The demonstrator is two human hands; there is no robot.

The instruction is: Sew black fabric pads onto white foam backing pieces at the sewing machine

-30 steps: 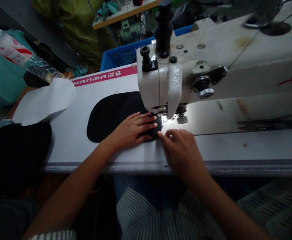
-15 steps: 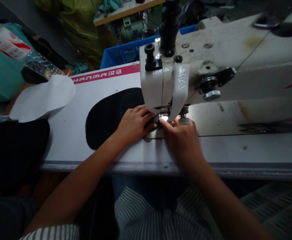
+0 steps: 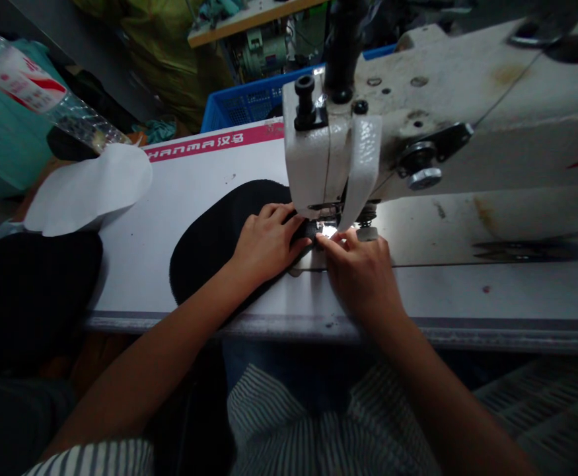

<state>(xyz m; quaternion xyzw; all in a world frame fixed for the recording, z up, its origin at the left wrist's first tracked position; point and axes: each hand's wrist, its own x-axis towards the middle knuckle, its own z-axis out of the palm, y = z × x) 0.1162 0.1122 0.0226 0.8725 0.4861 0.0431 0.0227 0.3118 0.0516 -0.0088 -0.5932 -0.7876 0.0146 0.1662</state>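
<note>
A black rounded fabric piece [image 3: 214, 241] lies on the white sewing table, its right end under the head of a sewing machine [image 3: 313, 158]. My left hand [image 3: 269, 241] rests flat on it, fingers spread and thumb apart, pressing it down. Close to the left fingertips, a dark textured patch [image 3: 311, 229] shows beside the lit needle area. My right hand [image 3: 361, 264] is closed at the near side of the presser foot, thumb and forefinger pinched at the fabric's edge. What exactly they grip is hidden.
White cut pieces [image 3: 90, 188] lie at the left, by a clear plastic bottle [image 3: 36, 86]. More black fabric [image 3: 36, 291] hangs over the table's left end. A blue crate [image 3: 244, 102] stands behind. Dark snips [image 3: 526, 249] lie on the machine bed at the right.
The black fabric piece has turned a little, its near edge swinging toward the table's front edge. Both hands stay beside the needle area. The whole view has shifted slightly.
</note>
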